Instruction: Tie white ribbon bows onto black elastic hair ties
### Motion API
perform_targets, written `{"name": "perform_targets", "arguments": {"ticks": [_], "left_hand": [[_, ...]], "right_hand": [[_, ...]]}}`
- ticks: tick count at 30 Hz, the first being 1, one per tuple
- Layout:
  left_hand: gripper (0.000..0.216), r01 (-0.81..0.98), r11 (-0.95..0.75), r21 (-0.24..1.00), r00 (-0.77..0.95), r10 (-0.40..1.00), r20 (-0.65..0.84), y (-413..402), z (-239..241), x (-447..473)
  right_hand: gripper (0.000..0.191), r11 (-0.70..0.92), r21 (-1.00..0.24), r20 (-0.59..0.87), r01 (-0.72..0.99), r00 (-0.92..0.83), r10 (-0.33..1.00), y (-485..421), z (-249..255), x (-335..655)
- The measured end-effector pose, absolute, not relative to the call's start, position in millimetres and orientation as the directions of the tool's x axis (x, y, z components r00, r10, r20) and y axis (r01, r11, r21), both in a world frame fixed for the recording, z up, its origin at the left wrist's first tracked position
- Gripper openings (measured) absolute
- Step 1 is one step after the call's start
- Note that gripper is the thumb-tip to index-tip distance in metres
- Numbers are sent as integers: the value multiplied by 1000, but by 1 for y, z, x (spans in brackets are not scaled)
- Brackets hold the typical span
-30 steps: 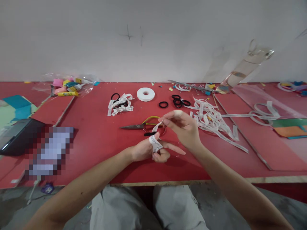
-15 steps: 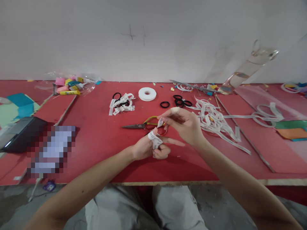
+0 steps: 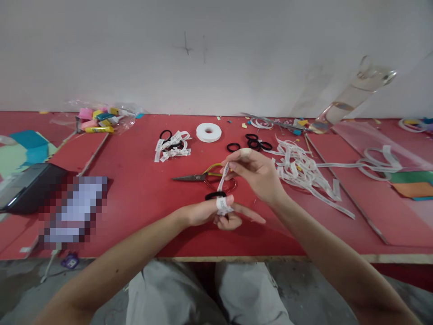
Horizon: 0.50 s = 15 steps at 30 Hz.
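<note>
Above the scissors (image 3: 199, 177), right hand (image 3: 257, 174) pinching ribbon (image 3: 222, 192) end, left hand (image 3: 216, 214) gripping its loop

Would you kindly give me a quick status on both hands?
Left hand pinches black hair tie and printed ribbon. Right hand pulls ribbon end up. Scissors lie just behind.

My two bare forearms reach forward and meet. My left hand (image 3: 216, 213) has one finger pointing right; my right hand (image 3: 259, 174) pinches above it.
</note>
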<state>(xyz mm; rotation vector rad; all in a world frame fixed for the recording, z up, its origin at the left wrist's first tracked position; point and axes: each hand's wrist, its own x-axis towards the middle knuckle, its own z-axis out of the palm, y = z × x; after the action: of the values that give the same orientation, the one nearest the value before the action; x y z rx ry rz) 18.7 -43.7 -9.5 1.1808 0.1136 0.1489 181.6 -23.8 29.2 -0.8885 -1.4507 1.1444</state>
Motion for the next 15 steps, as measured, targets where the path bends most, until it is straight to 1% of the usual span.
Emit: {"name": "perform_targets", "arguments": {"ticks": [2, 4, 7, 11, 13, 15], "left_hand": [[77, 14, 328, 944, 995, 86, -45, -45, -9, 18], [70, 46, 304, 952, 997, 49, -64, -45, -9, 18], [67, 34, 259, 965, 997, 53, -49, -45, -9, 18], [65, 25, 175, 984, 992, 116, -46, -45, -7, 15], [68, 32, 194, 980, 991, 123, -57, -44, -5, 14], [72, 31, 257, 966, 994, 95, -57, -43, -5, 14]], "right_hand": [[19, 195, -978, 208, -75, -260, 943, -22, 25, 179], [19, 144, -987, 160, -75, -313, 936, -21, 21, 176], [18, 111, -992, 124, -56, -354, 927, -21, 14, 174], [19, 87, -996, 93, -32, -360, 928, -21, 2, 173], [19, 67, -997, 77, -40, -360, 930, -21, -4, 172], [18, 61, -998, 69, -33, -369, 927, -21, -10, 171]]}}
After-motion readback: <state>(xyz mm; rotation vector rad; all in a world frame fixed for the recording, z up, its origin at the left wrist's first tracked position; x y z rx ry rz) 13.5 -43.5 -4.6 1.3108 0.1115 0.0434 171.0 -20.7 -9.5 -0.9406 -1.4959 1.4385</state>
